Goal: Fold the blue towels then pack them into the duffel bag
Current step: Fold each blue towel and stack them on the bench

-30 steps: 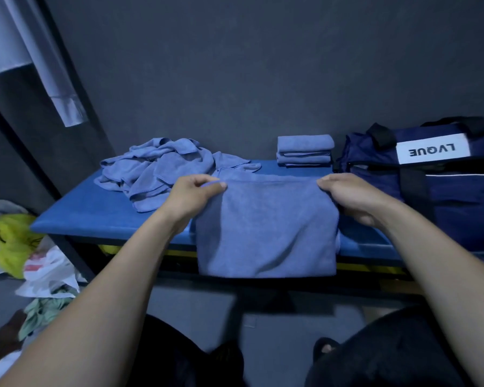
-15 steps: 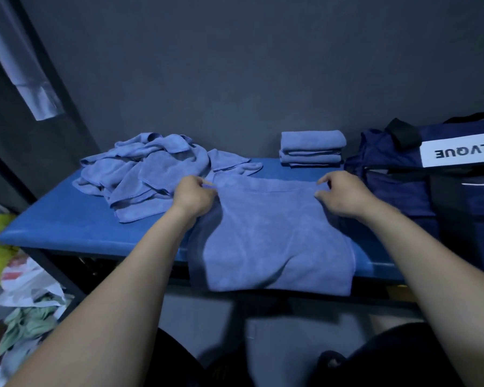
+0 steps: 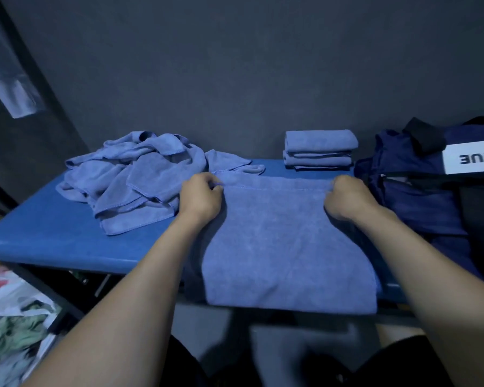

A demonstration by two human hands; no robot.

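A blue towel [image 3: 285, 244] lies spread on the blue table [image 3: 45, 244], its near edge hanging over the table's front. My left hand [image 3: 201, 196] pinches the towel's far left corner with curled fingers. My right hand [image 3: 347, 198] grips the far right corner the same way. A heap of unfolded blue towels [image 3: 134, 177] sits at the left rear. A stack of folded blue towels [image 3: 319, 149] stands by the wall. The navy duffel bag [image 3: 419, 191] with a white label rests at the right.
A dark wall runs close behind the table. Bags and crumpled cloth [image 3: 14, 325] lie on the floor at the lower left. A pale garment [image 3: 9, 88] hangs at the upper left. My knees in dark shorts sit below the table's front edge.
Both hands slid the towel's far edge away from me, toward the wall, and their fingers curled tighter on its corners. The view shifted to the left, cutting off part of the duffel bag.
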